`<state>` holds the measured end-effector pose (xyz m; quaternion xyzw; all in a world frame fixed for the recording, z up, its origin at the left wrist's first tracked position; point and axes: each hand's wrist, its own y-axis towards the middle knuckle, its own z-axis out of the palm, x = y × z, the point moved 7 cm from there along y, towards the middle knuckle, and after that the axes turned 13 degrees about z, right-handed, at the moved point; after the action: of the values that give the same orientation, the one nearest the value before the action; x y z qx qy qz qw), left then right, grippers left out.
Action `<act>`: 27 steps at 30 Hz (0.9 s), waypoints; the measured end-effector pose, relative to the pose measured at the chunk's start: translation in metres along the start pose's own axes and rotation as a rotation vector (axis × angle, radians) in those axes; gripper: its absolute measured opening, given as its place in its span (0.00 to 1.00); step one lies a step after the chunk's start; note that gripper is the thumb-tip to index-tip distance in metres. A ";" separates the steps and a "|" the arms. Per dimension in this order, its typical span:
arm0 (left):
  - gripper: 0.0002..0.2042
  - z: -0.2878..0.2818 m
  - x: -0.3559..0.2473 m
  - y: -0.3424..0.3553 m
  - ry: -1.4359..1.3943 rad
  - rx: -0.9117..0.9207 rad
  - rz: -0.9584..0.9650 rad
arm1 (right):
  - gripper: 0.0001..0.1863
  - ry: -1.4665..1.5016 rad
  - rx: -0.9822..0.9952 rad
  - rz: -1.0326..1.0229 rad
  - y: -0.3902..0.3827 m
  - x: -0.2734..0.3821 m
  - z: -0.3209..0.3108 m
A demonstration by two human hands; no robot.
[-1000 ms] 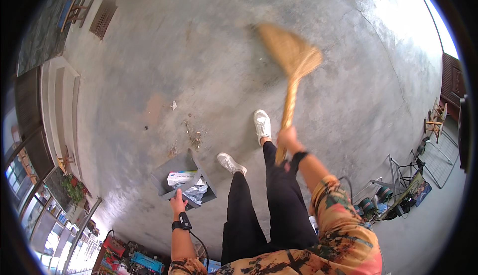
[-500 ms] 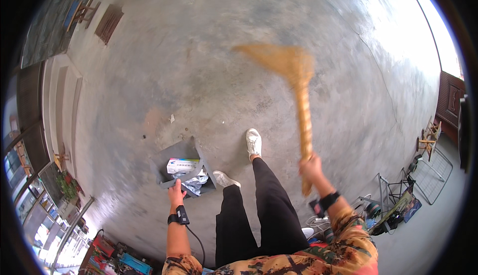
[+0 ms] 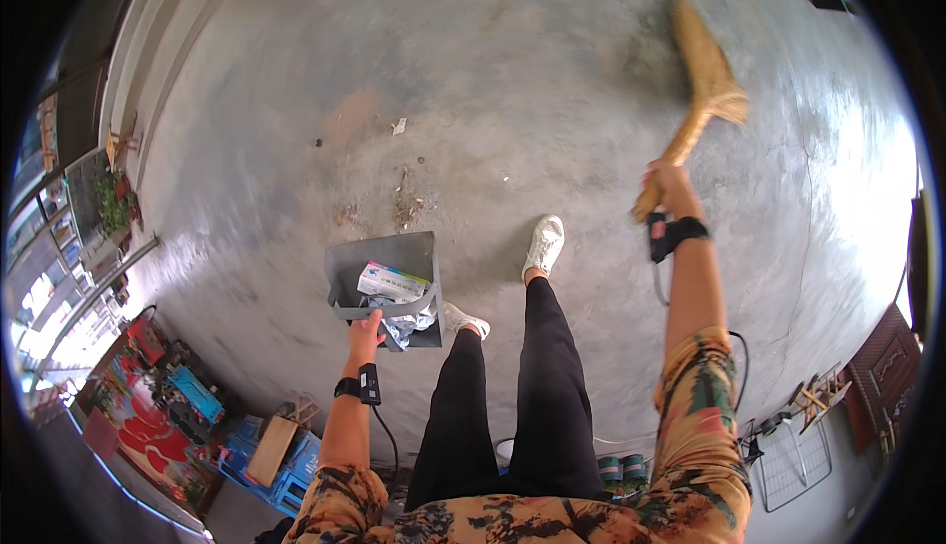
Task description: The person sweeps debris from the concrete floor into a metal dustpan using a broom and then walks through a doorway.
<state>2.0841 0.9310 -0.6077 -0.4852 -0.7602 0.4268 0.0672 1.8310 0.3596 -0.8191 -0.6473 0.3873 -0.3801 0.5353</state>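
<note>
The person's right hand (image 3: 673, 189) is out at one o'clock, fingers wrapped round the lower end of the straw broom (image 3: 706, 66); gripping so near the handle's end probably buys reach, for the head lies well out towards one o'clock, its tip too blurred for me to say whether it brushes the floor; the left hand (image 3: 366, 332) is at eleven o'clock, fingers seemingly closed on the near grey band of the dustpan (image 3: 343, 260), though most are hidden from me; its mouth faces twelve, perhaps because the loose debris (image 3: 407, 207) lies just beyond it there; inside, a white box (image 3: 392, 282) leans beside crumpled plastic (image 3: 408, 326), its lower part covered by the band; the dustpan hides part of the left shoe (image 3: 466, 320); whether the dustpan rests on the floor I cannot tell.
</note>
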 end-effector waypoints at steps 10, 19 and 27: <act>0.20 -0.044 0.132 0.066 -0.104 -0.077 -0.107 | 0.16 -0.789 -0.195 -0.024 -0.020 -0.238 0.206; 0.17 -0.069 0.248 0.107 -0.258 -0.214 -0.206 | 0.13 -0.839 -0.011 0.155 -0.093 -0.328 0.222; 0.14 -0.042 0.340 0.129 -0.287 -0.199 -0.388 | 0.06 -0.801 0.080 -0.348 0.088 -0.172 0.331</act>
<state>2.0164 1.2472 -0.7800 -0.2691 -0.8791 0.3934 -0.0090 2.0523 0.6368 -0.9646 -0.7780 0.0195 -0.1983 0.5958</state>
